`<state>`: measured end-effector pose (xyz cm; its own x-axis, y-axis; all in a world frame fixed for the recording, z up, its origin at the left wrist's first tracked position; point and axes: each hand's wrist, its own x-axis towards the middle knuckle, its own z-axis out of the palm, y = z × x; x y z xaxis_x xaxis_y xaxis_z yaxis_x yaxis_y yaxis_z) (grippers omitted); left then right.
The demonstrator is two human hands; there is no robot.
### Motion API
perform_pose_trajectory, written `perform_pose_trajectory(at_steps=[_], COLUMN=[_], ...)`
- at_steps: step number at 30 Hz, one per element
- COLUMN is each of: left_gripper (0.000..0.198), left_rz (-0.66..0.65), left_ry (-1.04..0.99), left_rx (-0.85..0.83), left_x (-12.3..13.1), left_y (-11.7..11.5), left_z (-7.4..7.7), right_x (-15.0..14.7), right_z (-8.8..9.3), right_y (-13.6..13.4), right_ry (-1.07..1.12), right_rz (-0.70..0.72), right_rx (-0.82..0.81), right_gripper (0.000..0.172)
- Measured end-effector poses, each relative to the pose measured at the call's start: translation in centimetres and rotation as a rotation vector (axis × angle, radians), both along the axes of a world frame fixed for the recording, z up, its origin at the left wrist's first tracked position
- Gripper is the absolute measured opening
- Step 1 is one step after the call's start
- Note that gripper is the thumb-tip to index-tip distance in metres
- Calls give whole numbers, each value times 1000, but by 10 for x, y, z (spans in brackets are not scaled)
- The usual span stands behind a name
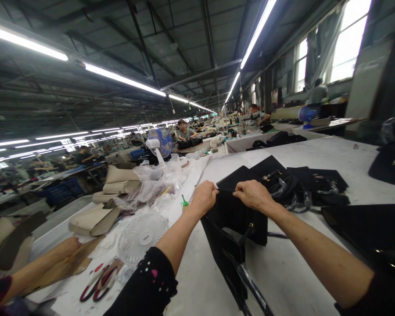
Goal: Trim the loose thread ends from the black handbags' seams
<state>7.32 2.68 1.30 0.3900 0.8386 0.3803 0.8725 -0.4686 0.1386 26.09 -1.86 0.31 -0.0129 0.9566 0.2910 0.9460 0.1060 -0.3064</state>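
While the table (283, 281) spreads out before you, keep the black bag (232, 210) over it, directly ahead, with the glossy strap (252, 287) clear of your work. Your left hand (204, 197) and right hand (255, 193) are closed, each pinching the bag's upper edge (226, 190), with a short span between. Hold that span level and taut (even tension should limit puckering). The bag's interior is too dark to read, the strap's lower end is cut off, the material inside your grip is hidden, and the gold fitting (251, 225) is too small to identify.
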Motion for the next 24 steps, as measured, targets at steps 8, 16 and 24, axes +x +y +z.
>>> perform_pose_trajectory(at_steps=[8, 16, 24], left_gripper=[14, 8, 43], left_rz=[29, 24, -92], left_ry=[69, 38, -193], left_rx=[57, 62, -164], left_x=[6, 10, -21], left_y=[-3, -3, -7], left_z=[-2, -4, -3], right_x=[-4, -15, -24], right_z=[1, 5, 13], right_y=[-3, 7, 6], right_ry=[-23, -50, -107], right_rz=[-3, -3, 148], right_rx=[8, -13, -22], right_gripper=[26, 26, 21])
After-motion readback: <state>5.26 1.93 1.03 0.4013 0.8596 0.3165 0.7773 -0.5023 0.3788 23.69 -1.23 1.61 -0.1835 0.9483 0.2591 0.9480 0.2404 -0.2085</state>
